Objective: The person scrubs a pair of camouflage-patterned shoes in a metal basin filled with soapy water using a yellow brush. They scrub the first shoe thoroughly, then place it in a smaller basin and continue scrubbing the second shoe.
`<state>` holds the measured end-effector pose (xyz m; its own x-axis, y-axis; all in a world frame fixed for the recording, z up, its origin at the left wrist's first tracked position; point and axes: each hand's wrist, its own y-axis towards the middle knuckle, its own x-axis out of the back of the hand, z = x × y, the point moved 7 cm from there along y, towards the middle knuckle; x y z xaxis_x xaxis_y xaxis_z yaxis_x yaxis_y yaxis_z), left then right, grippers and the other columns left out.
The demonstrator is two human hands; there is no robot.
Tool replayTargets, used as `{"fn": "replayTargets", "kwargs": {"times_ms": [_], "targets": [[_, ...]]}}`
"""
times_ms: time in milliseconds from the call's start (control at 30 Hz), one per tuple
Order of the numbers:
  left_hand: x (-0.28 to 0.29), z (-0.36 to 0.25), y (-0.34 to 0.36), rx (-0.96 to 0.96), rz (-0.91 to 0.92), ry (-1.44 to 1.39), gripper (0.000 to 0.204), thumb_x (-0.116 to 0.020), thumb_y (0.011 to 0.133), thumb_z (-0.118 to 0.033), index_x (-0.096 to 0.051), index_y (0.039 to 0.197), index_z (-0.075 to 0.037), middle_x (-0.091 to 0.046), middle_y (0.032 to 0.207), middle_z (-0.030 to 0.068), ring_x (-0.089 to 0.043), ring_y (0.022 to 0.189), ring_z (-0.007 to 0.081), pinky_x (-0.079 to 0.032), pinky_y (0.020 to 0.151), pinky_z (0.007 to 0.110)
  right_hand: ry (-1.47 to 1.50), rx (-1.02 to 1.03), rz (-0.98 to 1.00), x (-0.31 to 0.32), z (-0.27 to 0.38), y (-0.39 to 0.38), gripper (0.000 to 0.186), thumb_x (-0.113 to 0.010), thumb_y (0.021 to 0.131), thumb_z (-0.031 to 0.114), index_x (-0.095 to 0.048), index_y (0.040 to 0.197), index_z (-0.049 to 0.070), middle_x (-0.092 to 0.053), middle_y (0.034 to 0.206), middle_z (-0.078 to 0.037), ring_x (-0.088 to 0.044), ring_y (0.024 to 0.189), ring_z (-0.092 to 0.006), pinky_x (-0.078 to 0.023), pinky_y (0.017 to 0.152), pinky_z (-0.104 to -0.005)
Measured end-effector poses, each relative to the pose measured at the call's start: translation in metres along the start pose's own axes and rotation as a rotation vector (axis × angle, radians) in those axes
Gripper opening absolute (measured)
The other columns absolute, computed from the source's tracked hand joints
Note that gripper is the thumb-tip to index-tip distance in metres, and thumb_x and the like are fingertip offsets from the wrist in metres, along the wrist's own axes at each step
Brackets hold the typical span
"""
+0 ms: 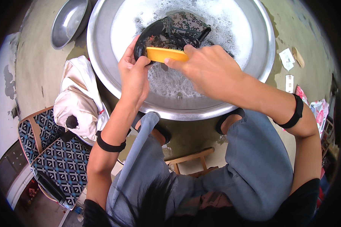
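A wet, dark camouflage cloth item (183,23) with a black curved rim, cap-like in shape, is held over soapy water in a large round metal basin (104,72). My left hand (134,72) grips the near left part of its rim, thumb on the near side and fingers behind. In my right hand (212,70) is a yellow scrub brush (159,54), pinched at its right end. The brush lies against the inner near side of the rim; its bristles are hidden. A dark strap end (204,34) sticks out at the item's right.
An empty metal bowl (69,24) stands at the far left. White cloth (77,109) is heaped beside a patterned case (62,166) on my left. A wooden stool (191,157) sits between my legs. Paper tags (287,59) lie on the floor right of the basin.
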<state>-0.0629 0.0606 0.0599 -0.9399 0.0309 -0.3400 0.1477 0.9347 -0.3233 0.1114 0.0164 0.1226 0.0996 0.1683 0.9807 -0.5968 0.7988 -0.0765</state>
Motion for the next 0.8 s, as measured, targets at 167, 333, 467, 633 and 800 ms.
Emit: {"fn": "replayTargets", "kwargs": {"times_ms": [167, 333, 467, 633, 800], "targets": [[-0.002, -0.001, -0.003, -0.02, 0.018, -0.016, 0.067, -0.05, 0.088, 0.016, -0.044, 0.155, 0.009, -0.064, 0.139, 0.0175, -0.068, 0.123, 0.0236, -0.058, 0.104, 0.037, -0.028, -0.006, -0.019, -0.001, -0.001, 0.003, 0.063, -0.071, 0.081, 0.005, -0.068, 0.142, 0.019, -0.068, 0.098, -0.02, -0.071, 0.066, -0.034, -0.056, 0.058, -0.0447], [0.002, -0.003, -0.001, -0.009, -0.015, -0.025, 0.066, -0.05, 0.088, 0.017, -0.044, 0.154, 0.009, -0.064, 0.139, 0.0179, -0.068, 0.123, 0.0238, -0.058, 0.104, 0.039, 0.032, -0.036, -0.037, 0.004, 0.0, 0.005, 0.036, -0.068, 0.087, 0.006, -0.074, 0.122, 0.004, -0.071, 0.09, -0.017, -0.075, 0.083, -0.0308, -0.058, 0.063, -0.0425], [0.002, -0.004, -0.003, -0.003, -0.022, -0.02, 0.064, -0.05, 0.089, 0.016, -0.045, 0.152, 0.009, -0.064, 0.14, 0.0183, -0.068, 0.122, 0.0247, -0.059, 0.103, 0.04, 0.007, 0.011, -0.055, 0.011, 0.004, 0.007, 0.04, -0.071, 0.085, 0.007, -0.074, 0.125, 0.007, -0.072, 0.091, -0.016, -0.075, 0.08, -0.03, -0.058, 0.061, -0.0409], [0.004, -0.002, -0.003, 0.024, -0.043, -0.05, 0.064, -0.05, 0.088, 0.016, -0.046, 0.151, 0.008, -0.066, 0.135, 0.0177, -0.069, 0.12, 0.0254, -0.06, 0.103, 0.043, 0.004, -0.087, -0.058, 0.007, -0.004, 0.008, 0.058, -0.068, 0.085, 0.005, -0.069, 0.141, 0.021, -0.068, 0.097, -0.02, -0.071, 0.065, -0.0355, -0.057, 0.059, -0.0469], [0.002, 0.002, -0.004, 0.025, -0.025, -0.027, 0.058, -0.046, 0.09, 0.013, -0.048, 0.148, 0.01, -0.063, 0.137, 0.0206, -0.068, 0.121, 0.0305, -0.056, 0.111, 0.057, 0.093, -0.072, -0.009, -0.01, -0.007, 0.007, 0.058, -0.068, 0.086, 0.006, -0.069, 0.141, 0.023, -0.069, 0.094, -0.019, -0.072, 0.069, -0.0361, -0.057, 0.06, -0.048]]}}
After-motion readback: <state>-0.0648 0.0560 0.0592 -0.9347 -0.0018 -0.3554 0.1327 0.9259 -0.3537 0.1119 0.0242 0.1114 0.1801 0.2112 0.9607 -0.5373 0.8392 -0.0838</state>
